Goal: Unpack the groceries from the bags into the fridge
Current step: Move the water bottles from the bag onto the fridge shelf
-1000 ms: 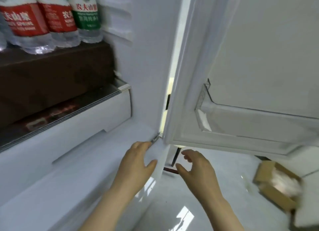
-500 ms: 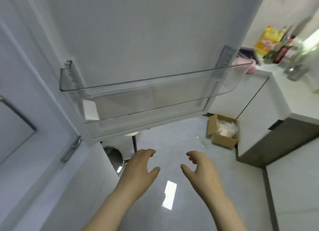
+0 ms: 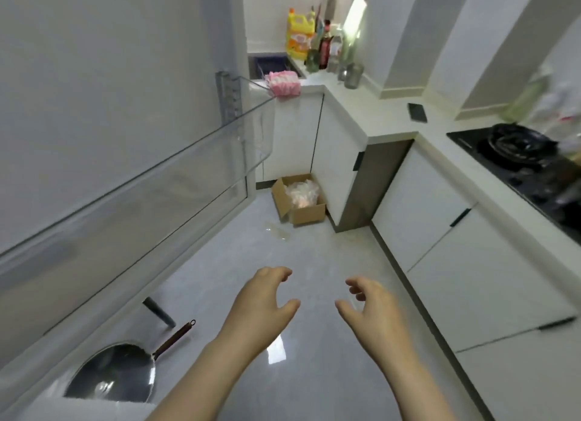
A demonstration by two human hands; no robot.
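Left hand [image 3: 261,307] and right hand [image 3: 374,310] empty, fingers loosely curled apart, hovering over glossy grey floor [image 3: 314,254]. White fridge door [image 3: 110,75] stands open at left, its clear plastic door shelf [image 3: 176,169] bare. Brown cardboard box [image 3: 298,203] holding crumpled plastic sits on floor against white cabinet [image 3: 336,156]. Dark wok [image 3: 116,373] near floor's left edge. Grocery bags not discernible.

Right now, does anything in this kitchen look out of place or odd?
Yes. A wok with a long handle sits low by the fridge door, apparently on the floor, not the stove. An open cardboard box and a clear scrap also lie on the floor.
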